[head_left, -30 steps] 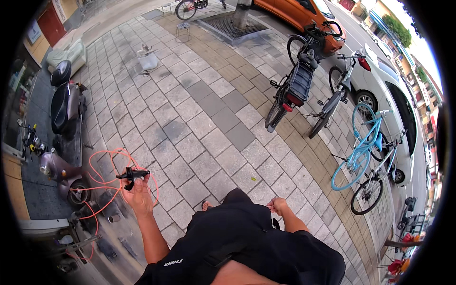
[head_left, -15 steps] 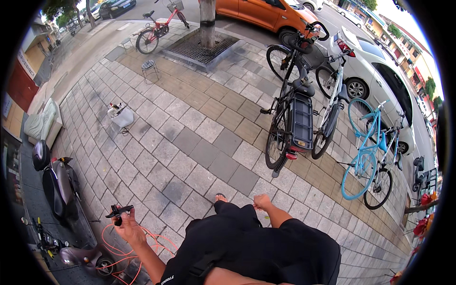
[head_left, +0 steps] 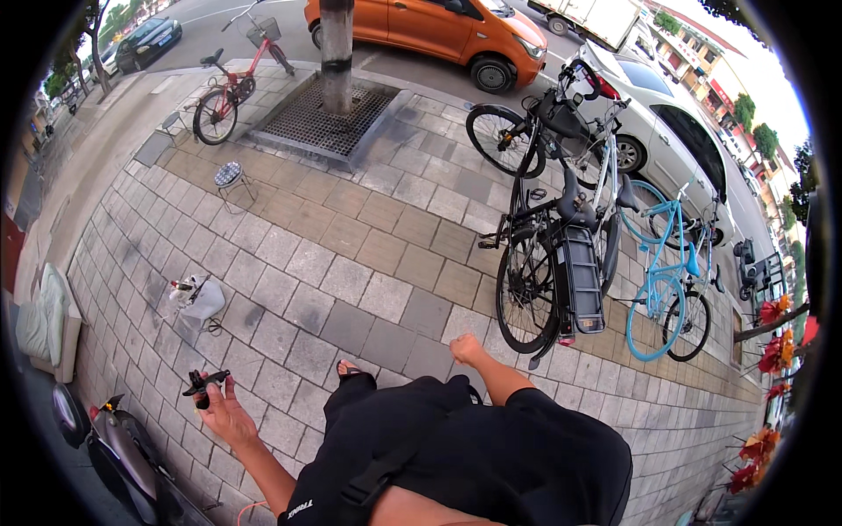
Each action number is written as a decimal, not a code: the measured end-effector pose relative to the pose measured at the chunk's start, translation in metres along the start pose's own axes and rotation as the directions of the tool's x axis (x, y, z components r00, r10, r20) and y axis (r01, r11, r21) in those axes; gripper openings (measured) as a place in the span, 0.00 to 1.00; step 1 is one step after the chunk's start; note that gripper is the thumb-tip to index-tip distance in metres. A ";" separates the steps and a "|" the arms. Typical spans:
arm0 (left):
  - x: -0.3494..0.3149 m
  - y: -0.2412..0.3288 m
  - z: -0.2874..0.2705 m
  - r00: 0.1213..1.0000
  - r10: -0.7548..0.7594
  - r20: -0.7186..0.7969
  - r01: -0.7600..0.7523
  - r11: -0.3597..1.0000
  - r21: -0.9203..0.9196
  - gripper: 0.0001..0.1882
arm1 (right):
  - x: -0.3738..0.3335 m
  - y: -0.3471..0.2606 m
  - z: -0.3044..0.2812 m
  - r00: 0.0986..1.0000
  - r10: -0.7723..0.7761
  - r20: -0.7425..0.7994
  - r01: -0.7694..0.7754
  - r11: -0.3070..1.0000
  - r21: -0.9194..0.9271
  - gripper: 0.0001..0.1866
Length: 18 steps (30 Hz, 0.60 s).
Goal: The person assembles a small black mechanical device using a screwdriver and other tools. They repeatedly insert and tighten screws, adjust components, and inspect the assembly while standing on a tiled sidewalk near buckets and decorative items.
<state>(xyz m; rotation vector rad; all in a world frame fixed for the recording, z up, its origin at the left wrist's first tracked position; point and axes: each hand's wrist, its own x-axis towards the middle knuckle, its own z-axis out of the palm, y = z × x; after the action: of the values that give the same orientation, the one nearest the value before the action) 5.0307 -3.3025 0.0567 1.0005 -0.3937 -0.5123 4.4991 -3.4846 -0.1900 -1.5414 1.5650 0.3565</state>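
My left hand (head_left: 230,417) is closed round a small black part with a lever-like arm (head_left: 205,387), held up at the lower left above the paving. It looks like a bicycle part, but its exact kind is not clear. My right hand (head_left: 468,349) is curled into a fist in front of my body, with nothing showing in it. Ahead of that fist, and apart from it, stands a black bicycle with a rear rack (head_left: 581,279). A sandalled foot (head_left: 349,369) shows between the two hands.
A white bag or bin with things in it (head_left: 200,298) and a round stool (head_left: 229,174) stand on the left paving. Blue bicycle (head_left: 660,289), right; red bicycle (head_left: 230,92) by the tree trunk (head_left: 337,61). A scooter (head_left: 123,447) is lower left; orange car (head_left: 430,31) and white car (head_left: 675,131) behind.
My view has moved forward and turned, so the bag and stool sit farther left and the orange hose has nearly left the picture. The left hand still holds the black part.
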 end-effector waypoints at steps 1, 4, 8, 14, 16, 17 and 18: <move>0.029 -0.006 0.009 1.000 0.003 0.029 -0.003 1.000 -0.001 0.23 | 0.004 0.015 0.007 0.987 -0.060 0.147 0.115 0.911 -0.396 0.12; 0.123 -0.022 0.041 0.993 -0.008 0.114 0.007 1.000 0.009 0.22 | -0.005 0.050 0.052 0.973 -0.224 -0.050 0.151 0.787 -0.598 0.06; 0.216 -0.037 0.098 0.979 -0.013 0.203 0.022 0.999 -0.045 0.26 | 0.007 0.059 0.085 0.986 -0.053 -0.159 0.025 0.984 -0.175 0.05; 0.323 -0.101 0.160 0.955 -0.018 0.296 0.046 0.995 -0.088 0.18 | 0.061 -0.088 0.025 0.888 0.449 0.101 -0.436 0.754 0.492 0.10; 0.355 -0.123 0.175 0.964 -0.034 0.265 0.061 0.994 -0.095 0.18 | 0.130 -0.089 0.001 0.987 -0.011 0.160 0.087 0.877 -0.473 0.09; 0.373 -0.127 0.180 0.970 -0.033 0.241 0.053 0.996 -0.074 0.20 | 0.167 -0.113 -0.015 0.977 0.054 0.206 0.083 0.794 -0.602 0.09; 0.389 -0.128 0.181 0.978 -0.034 0.207 0.046 0.997 -0.057 0.22 | 0.203 -0.130 -0.038 0.963 0.117 0.242 0.014 0.877 -0.481 0.08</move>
<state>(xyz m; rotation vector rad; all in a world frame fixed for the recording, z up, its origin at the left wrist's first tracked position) 5.2221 -3.7076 0.0644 0.9004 -0.5402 -0.6637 4.6359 -3.6693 -0.2703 -1.7327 1.3662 1.0040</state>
